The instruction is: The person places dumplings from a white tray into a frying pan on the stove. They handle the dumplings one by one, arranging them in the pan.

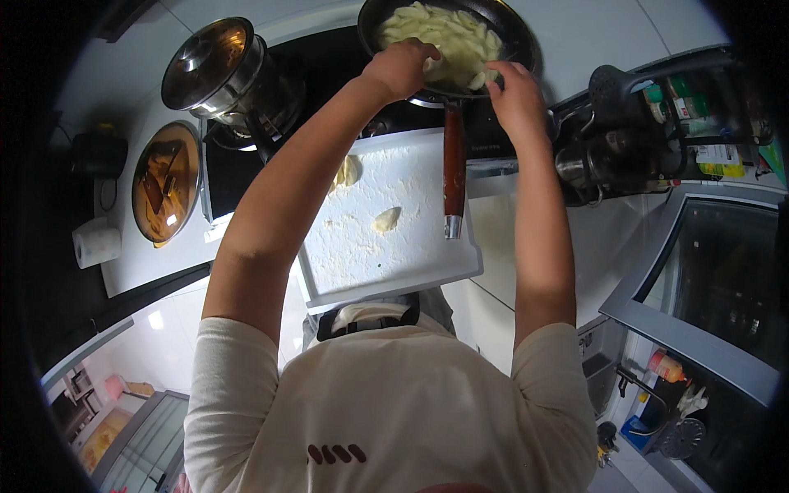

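Observation:
A dark frying pan (pixel 524 37) on the cooktop holds many pale dumplings (pixel 444 31) packed close together. Over its near left side, my left hand (pixel 402 69) has its fingers bent around a pale dumpling (pixel 434 64), partly hidden by the hand. At the near right rim, my right hand (pixel 519 92) pinches another dumpling (pixel 490 74) between thumb and fingertips. The pan's brown handle (pixel 454 160) points toward me, above a white tray (pixel 419 265) dusted with flour. One dumpling (pixel 387 219) lies mid-tray; others (pixel 349 171) sit partly behind my left forearm.
Left on the cooktop stands a lidded steel pot (pixel 228 80), its handle pointing toward me. A glass lid (pixel 166 182) and a paper roll (pixel 97 243) are farther left. At right are a rack of seasoning jars (pixel 684 101), a slotted utensil (pixel 610 85) and an open window (pixel 709 265).

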A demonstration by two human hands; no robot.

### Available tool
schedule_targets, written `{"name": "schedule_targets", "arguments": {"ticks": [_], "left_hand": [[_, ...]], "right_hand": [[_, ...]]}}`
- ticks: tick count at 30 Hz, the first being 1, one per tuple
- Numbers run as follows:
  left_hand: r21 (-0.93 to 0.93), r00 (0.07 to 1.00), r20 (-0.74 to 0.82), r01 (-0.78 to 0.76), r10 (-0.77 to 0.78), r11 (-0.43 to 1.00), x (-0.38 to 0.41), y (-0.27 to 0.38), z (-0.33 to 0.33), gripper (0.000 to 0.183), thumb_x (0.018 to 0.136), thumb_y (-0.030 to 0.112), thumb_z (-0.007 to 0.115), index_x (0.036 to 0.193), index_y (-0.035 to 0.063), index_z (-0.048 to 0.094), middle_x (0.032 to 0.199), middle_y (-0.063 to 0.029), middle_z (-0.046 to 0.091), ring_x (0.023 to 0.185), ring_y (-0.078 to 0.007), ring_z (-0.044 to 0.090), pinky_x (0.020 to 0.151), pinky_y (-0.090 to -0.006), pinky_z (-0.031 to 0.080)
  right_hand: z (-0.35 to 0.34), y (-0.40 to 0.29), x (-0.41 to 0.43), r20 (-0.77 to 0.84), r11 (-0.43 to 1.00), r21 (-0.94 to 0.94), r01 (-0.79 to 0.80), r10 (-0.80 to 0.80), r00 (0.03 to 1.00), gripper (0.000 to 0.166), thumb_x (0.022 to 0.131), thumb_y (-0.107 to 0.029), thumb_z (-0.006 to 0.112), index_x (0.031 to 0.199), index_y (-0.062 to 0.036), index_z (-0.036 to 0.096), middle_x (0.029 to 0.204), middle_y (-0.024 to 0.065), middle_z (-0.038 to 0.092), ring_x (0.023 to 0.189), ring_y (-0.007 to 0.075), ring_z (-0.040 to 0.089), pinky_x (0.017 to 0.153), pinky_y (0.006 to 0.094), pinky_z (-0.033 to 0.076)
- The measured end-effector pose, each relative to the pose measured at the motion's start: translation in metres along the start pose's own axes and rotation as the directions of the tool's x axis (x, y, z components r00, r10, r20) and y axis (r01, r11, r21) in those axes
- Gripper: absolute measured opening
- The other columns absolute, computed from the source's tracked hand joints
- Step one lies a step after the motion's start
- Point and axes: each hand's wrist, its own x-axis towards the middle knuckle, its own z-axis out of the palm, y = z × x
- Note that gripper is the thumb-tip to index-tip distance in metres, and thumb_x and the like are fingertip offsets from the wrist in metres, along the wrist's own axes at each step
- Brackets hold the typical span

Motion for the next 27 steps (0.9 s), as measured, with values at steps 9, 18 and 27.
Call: {"name": "schedule_targets", "arguments": {"ticks": [9,18,27], "left_hand": [[-0.109,0.859,-0.509,-0.124,0.052,0.986,-0.104,0.02,-0.064,0.034,0.08,0.003,0.066,0.113,0.0085,0.063,0.112,-0.0121,0.061,0.106,-0.0309,0.057,0.094,-0.0371,0.044],[-0.112,0.94,-0.157,0.289,-0.304,0.951,-0.279,-0.035,0.028,0.05,0.075,0.005,0.071,0.121,0.0081,0.054,0.121,-0.0157,0.051,0.114,-0.036,0.049,0.098,-0.0435,0.041],[0.112,0.876,-0.16,0.475,-0.456,0.873,-0.288,-0.066,0.063,0.071,0.079,0.019,0.071,0.141,0.0133,0.038,0.147,-0.0151,0.033,0.135,-0.0349,0.031,0.113,-0.0453,0.025]], "right_hand": [[0.005,-0.086,-0.16,0.542,-0.284,0.84,-0.462,0.469,0.698,0.036,0.099,-0.038,0.049,0.121,-0.0092,0.051,0.099,0.0035,0.056,0.078,0.0126,0.052,0.067,0.0297,0.045],[-0.041,-0.113,-0.112,0.781,-0.792,0.391,-0.468,0.017,0.624,0.027,0.098,-0.022,0.054,0.114,-0.0007,0.052,0.09,0.0037,0.052,0.064,0.0063,0.042,0.046,0.0163,0.035],[-0.034,-0.105,-0.122,0.736,-0.796,0.403,-0.451,-0.011,0.677,0.029,0.099,-0.016,0.049,0.118,0.0067,0.05,0.092,0.0073,0.054,0.065,0.0079,0.045,0.045,0.0162,0.039]]}}
